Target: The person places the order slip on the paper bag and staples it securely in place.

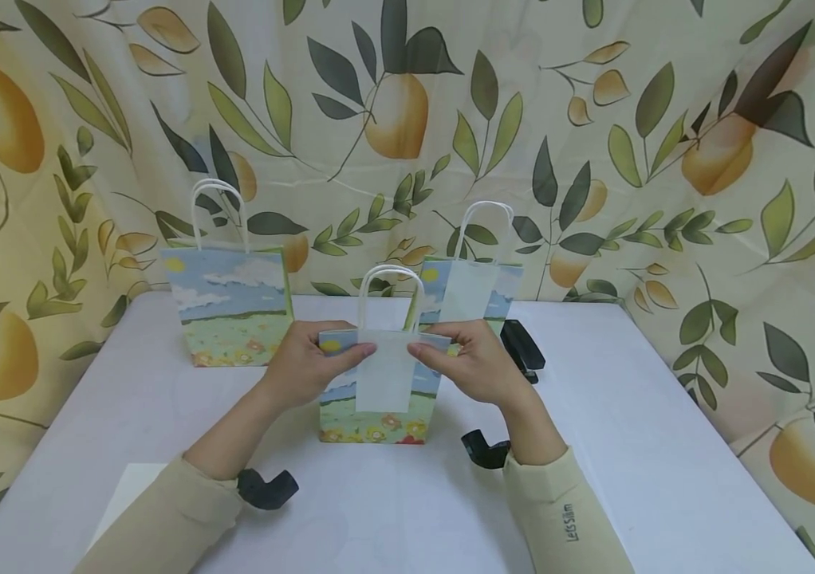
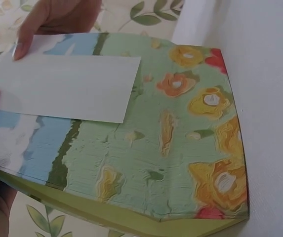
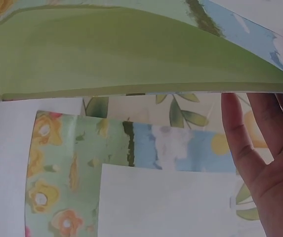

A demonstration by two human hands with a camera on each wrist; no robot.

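A small paper gift bag [image 1: 379, 428] with a painted sky and flower meadow stands upright on the table in front of me. White twisted handles [image 1: 391, 271] rise from its top. A blank white paper rectangle [image 1: 383, 383] lies flat against its front, over the upper middle. My left hand [image 1: 305, 365] grips the top left edge, thumb in front on the paper's side. Opposite it, my right hand [image 1: 478, 363] pinches the top right edge, thumb at the paper's other side. The right wrist view shows the bag's green side [image 3: 106, 54] and right fingers [image 3: 237, 133] behind it.
A similar bag [image 1: 228, 319] stands back left. Another bag [image 1: 436, 275], bearing a white paper [image 1: 468, 291], stands back right, beside a black stapler [image 1: 520, 351]. A white sheet [image 1: 127, 486] lies near my left sleeve. A fruit-patterned curtain [image 1: 407, 183] hangs behind the white table [image 1: 630, 414].
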